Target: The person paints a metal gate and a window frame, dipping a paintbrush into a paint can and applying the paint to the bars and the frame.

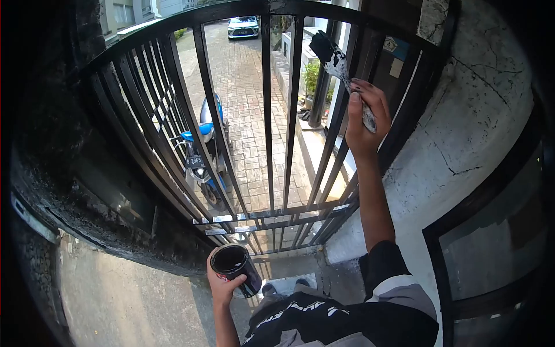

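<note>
My right hand [367, 118] is closed around the handle of a paint-spattered brush [337, 62], raised at the upper right. The brush's bristles are coated black and lie in front of the upper part of a black metal gate [266, 115]; whether they touch a bar I cannot tell. Low in the view, my left hand [222, 283] grips a dark can [250, 279] from its side, with the thumb across the front. The can's open top faces up and shows black paint inside. Pale patches show on the gate's lower crossbars.
Behind the bars a blue motorcycle [202, 141] stands on a brick-paved lane [248, 115], with a white car [243, 28] farther back. A cracked grey wall [457, 127] flanks the gate on the right, above a dark-framed window [491, 254]. A dark wall is at left.
</note>
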The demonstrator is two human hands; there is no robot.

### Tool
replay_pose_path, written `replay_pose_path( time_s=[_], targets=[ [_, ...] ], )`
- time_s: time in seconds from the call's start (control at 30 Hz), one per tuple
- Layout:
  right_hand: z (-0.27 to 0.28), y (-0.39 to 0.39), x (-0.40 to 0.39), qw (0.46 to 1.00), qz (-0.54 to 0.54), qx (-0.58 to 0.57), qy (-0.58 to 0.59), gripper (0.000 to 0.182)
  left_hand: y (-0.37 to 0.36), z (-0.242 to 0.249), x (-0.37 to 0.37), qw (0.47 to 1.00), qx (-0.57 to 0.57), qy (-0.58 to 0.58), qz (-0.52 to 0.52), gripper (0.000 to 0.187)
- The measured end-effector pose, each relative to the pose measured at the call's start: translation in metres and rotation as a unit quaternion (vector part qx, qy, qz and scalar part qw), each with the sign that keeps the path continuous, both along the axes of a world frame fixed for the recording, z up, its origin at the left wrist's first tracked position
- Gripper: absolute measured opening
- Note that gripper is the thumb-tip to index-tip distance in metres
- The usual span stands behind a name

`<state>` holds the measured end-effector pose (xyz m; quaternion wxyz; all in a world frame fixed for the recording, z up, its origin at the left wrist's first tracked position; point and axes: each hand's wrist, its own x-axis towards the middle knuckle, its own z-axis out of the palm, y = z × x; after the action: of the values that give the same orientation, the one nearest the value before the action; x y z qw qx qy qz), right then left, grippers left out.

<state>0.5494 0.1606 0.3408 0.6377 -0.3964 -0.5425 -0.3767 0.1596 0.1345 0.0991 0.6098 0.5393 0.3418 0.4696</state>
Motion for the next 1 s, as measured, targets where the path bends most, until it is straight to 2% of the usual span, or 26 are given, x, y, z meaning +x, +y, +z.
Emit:
replay_pose_path(
  time_s=[0.07,0.13,0.2,0.27,0.33,0.37,0.4,0.43,0.5,0.53,0.6,0.67,0.73,0.83,0.9,0.97,1.0],
  targets=[
    [-0.002,0.012,0.005,0.999,0.024,0.036,0.004,0.006,-0.008,0.007,0.009,1.000,0.000,-0.016,0.015,0.104],
    [-0.029,0.024,0.013,0.997,0.045,-0.055,0.030,0.005,-0.015,0.001,0.013,0.999,-0.019,-0.026,0.015,0.105],
    [-0.079,0.021,0.011,0.995,0.041,-0.074,0.049,0.004,-0.028,0.000,0.013,0.998,-0.032,-0.014,0.049,0.105],
    [-0.137,0.003,-0.001,0.980,0.012,-0.154,0.123,0.003,-0.042,-0.007,0.006,0.995,-0.045,-0.007,0.086,0.103],
    [-0.197,-0.014,-0.007,0.949,0.046,-0.225,0.219,0.008,-0.053,-0.021,-0.012,0.991,-0.066,0.007,0.119,0.099],
    [-0.232,-0.016,-0.007,0.923,0.086,-0.214,0.309,0.011,-0.058,-0.034,-0.023,0.988,-0.071,0.012,0.135,0.095],
    [-0.270,-0.015,0.001,0.877,0.122,-0.218,0.410,0.014,-0.065,-0.025,-0.025,0.981,-0.086,0.026,0.172,0.092],
    [-0.284,-0.015,0.007,0.830,0.163,-0.221,0.486,0.019,-0.066,-0.027,-0.031,0.980,-0.079,0.031,0.179,0.091],
    [-0.258,-0.012,0.017,0.801,0.210,-0.184,0.529,0.026,-0.068,-0.037,-0.048,0.977,-0.054,0.058,0.200,0.086],
    [-0.238,-0.006,0.025,0.815,0.224,-0.152,0.512,0.025,-0.071,-0.028,-0.046,0.976,-0.053,0.077,0.197,0.086],
    [-0.176,0.003,0.033,0.811,0.298,-0.067,0.499,0.024,-0.076,-0.009,-0.034,0.960,-0.013,0.073,0.269,0.072],
    [-0.132,0.017,0.044,0.762,0.443,0.052,0.469,0.021,-0.078,0.001,-0.027,0.958,0.005,0.091,0.274,0.079],
    [-0.088,0.027,0.052,0.712,0.545,0.105,0.431,0.017,-0.083,0.013,-0.016,0.958,0.013,0.062,0.281,0.085],
    [-0.039,0.054,0.058,0.651,0.606,0.159,0.429,0.017,-0.090,0.025,0.013,0.948,0.024,0.054,0.313,0.087],
    [-0.009,0.068,0.055,0.670,0.611,0.188,0.378,0.016,-0.097,0.028,0.024,0.939,0.031,0.048,0.339,0.086],
    [-0.001,0.076,0.051,0.686,0.601,0.209,0.354,0.015,-0.105,0.026,0.025,0.947,0.019,0.056,0.316,0.084],
    [-0.001,0.078,0.049,0.717,0.569,0.220,0.337,0.014,-0.108,0.022,0.025,0.946,0.019,0.058,0.318,0.084]
  ],
)
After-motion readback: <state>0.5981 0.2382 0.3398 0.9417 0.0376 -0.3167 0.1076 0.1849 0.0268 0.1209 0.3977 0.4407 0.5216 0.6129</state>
